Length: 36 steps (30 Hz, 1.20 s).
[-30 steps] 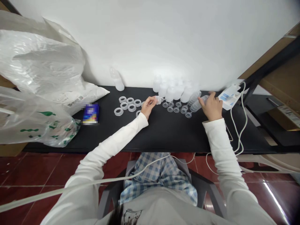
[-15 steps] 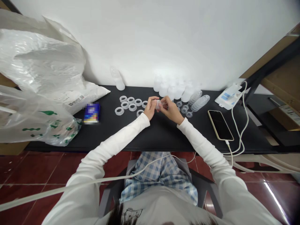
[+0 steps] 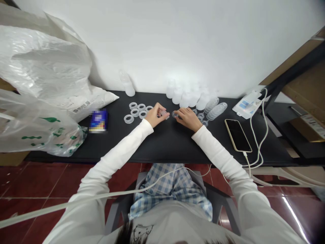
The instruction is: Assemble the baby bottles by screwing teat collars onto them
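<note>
A frosted piece (image 3: 165, 116) and a clear piece (image 3: 174, 114) are in the person's two hands, near the middle of the bench (image 3: 167, 145). The frosted piece is whitish, translucent and tilted; part of it is hidden, so its full shape cannot be told. The clear piece is see-through, with a pale, rounded edge that shows against the black bench top. The left hand (image 3: 154, 116) has its fingers closed on the frosted piece, which sticks out at the right of the thumb and forefinger tips. The right hand (image 3: 188, 118) has thumb and forefinger pinched on the clear piece, which lies at the left of those tips. The two pieces face each other across a small gap, not touching. Just left of the left hand are frosted rings (image 3: 128, 119) lying flat, some partly covered by that hand. Beyond the right hand, a group of white bottles (image 3: 186, 98) stands at the far edge by the wall. To the right of that hand are small clear teats (image 3: 200, 117), and next to them slanting stacks of clear covers (image 3: 217, 111). Farther right lies a phone (image 3: 238, 135), and one bottle with a cover (image 3: 129, 88) stands alone at the far left.
</note>
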### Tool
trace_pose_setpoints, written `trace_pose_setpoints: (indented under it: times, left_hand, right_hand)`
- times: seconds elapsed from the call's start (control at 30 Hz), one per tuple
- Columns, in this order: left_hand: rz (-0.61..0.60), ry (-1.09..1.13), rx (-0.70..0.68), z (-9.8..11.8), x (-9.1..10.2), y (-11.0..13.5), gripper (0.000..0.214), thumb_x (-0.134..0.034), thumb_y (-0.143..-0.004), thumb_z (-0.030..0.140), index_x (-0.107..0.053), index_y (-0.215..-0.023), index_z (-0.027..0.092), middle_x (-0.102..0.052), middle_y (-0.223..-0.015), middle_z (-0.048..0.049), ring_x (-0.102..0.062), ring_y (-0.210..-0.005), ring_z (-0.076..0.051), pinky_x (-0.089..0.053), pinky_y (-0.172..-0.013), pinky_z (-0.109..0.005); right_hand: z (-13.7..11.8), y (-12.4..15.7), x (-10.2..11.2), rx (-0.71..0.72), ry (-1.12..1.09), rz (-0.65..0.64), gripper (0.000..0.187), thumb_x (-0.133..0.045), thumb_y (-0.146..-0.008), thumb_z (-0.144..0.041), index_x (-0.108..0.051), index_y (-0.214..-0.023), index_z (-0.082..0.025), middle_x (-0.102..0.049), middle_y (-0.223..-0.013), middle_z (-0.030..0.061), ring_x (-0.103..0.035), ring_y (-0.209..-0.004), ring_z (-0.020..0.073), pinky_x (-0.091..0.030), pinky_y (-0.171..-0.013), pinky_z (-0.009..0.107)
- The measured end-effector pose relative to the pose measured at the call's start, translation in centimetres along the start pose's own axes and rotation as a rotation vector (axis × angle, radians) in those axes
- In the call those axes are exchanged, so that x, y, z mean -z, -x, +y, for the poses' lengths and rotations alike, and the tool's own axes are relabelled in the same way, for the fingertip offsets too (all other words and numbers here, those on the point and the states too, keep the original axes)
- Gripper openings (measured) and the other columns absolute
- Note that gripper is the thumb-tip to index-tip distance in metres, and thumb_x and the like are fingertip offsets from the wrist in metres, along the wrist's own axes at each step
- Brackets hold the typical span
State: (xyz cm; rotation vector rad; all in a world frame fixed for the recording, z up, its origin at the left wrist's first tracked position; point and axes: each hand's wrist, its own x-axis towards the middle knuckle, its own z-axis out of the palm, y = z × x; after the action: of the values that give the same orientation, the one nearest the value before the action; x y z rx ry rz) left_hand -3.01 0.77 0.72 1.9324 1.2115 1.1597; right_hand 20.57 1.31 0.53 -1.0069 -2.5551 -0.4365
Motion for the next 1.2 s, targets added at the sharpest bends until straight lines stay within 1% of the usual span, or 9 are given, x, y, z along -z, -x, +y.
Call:
trace_pose_setpoints:
  times: [0.17, 0.3, 0.4, 0.6, 0.7, 0.77, 0.93, 1.1, 1.2]
  left_hand:
    - [-0.284, -0.454, -0.248, -0.7, -0.4, 1.5, 0.028, -0.062, -0.090, 0.037, -0.064, -0.111, 0.018, -0.072, -0.121, -0.0126, -0.061, -0.126, -0.029, -0.046, -0.107, -0.046]
    - [-0.274, -0.668, -0.270, -1.1, -0.1, 2.0, 0.047, -0.044, -0.098, 0.029, -0.055, -0.143, 0.020, -0.059, -0.145, -0.0131, -0.048, -0.143, -0.029, -0.038, -0.116, -0.048]
    - [-0.255, -0.714, -0.269, -1.9, 0.6, 2.3, 0.050, -0.039, -0.097, 0.023, -0.055, -0.144, 0.019, -0.048, -0.155, -0.0118, -0.043, -0.147, -0.028, -0.035, -0.120, -0.047]
    - [-0.198, -0.695, -0.127, -2.5, 1.7, 3.4, 0.051, -0.039, -0.094, 0.021, -0.057, -0.142, 0.018, -0.051, -0.153, -0.0113, -0.047, -0.144, -0.027, -0.038, -0.119, -0.048]
    - [-0.085, -0.645, -0.061, -2.0, 2.4, 3.2, 0.053, -0.043, -0.091, 0.021, -0.054, -0.143, 0.022, -0.040, -0.161, -0.0103, -0.038, -0.150, -0.029, -0.036, -0.120, -0.051]
    - [0.073, -0.586, -0.002, -2.0, 3.3, 2.0, 0.059, -0.049, -0.089, 0.022, -0.047, -0.148, 0.024, -0.029, -0.166, -0.0097, -0.028, -0.154, -0.030, -0.031, -0.123, -0.052]
    - [0.514, -0.323, 0.319, -4.3, 6.2, -4.1, 0.096, -0.074, -0.073, 0.017, -0.021, -0.154, 0.015, -0.016, -0.166, -0.0205, -0.011, -0.158, -0.034, -0.014, -0.129, -0.052]
    - [0.653, -0.175, 0.617, -6.5, 7.2, -8.5, 0.099, -0.081, -0.071, 0.014, -0.018, -0.147, 0.014, -0.024, -0.157, -0.0242, -0.024, -0.154, -0.031, -0.017, -0.128, -0.052]
    - [0.634, -0.172, 0.613, -7.3, 7.7, -8.9, 0.079, -0.076, -0.078, 0.013, -0.025, -0.137, 0.014, -0.033, -0.150, -0.0235, -0.038, -0.145, -0.030, -0.024, -0.124, -0.057]
  right_hand:
    - [-1.1, 0.3, -0.9, -0.030, 0.157, -0.043, 0.026, -0.046, -0.099, -0.023, -0.065, -0.116, -0.019, -0.066, -0.115, 0.0133, -0.056, -0.104, 0.0260, -0.033, -0.097, 0.042]
    - [-1.4, 0.9, -1.1, -0.083, 0.175, 0.025, 0.031, -0.045, -0.100, -0.025, -0.063, -0.125, -0.024, -0.063, -0.127, 0.0132, -0.053, -0.114, 0.0267, -0.029, -0.101, 0.044]
    - [-1.4, 1.1, -1.0, -0.128, 0.138, 0.074, 0.034, -0.045, -0.100, -0.023, -0.061, -0.130, -0.027, -0.063, -0.126, 0.0118, -0.053, -0.115, 0.0258, -0.028, -0.100, 0.043]
    - [-1.6, 1.1, -0.8, -0.171, 0.048, 0.125, 0.028, -0.045, -0.100, -0.024, -0.063, -0.121, -0.023, -0.065, -0.116, 0.0107, -0.054, -0.108, 0.0238, -0.030, -0.095, 0.040]
    - [-1.4, 1.2, -0.6, -0.158, 0.005, 0.162, 0.024, -0.045, -0.099, -0.022, -0.066, -0.112, -0.024, -0.066, -0.106, 0.0083, -0.055, -0.102, 0.0226, -0.030, -0.090, 0.039]
    - [-1.2, 1.3, -0.5, -0.155, -0.016, 0.189, 0.022, -0.046, -0.098, -0.021, -0.067, -0.106, -0.024, -0.066, -0.100, 0.0070, -0.055, -0.098, 0.0222, -0.030, -0.087, 0.039]
    - [-0.8, 1.4, -0.4, -0.148, -0.034, 0.281, 0.019, -0.049, -0.097, -0.021, -0.068, -0.100, -0.024, -0.064, -0.091, 0.0049, -0.053, -0.091, 0.0214, -0.029, -0.084, 0.037]
    - [-0.6, 1.4, -0.4, -0.160, -0.051, 0.292, 0.018, -0.050, -0.095, -0.018, -0.068, -0.098, -0.024, -0.062, -0.087, 0.0040, -0.051, -0.089, 0.0211, -0.029, -0.083, 0.038]
    - [-0.5, 1.4, -0.4, -0.189, -0.041, 0.284, 0.019, -0.050, -0.094, -0.018, -0.068, -0.096, -0.023, -0.061, -0.086, 0.0039, -0.050, -0.088, 0.0213, -0.029, -0.084, 0.038]
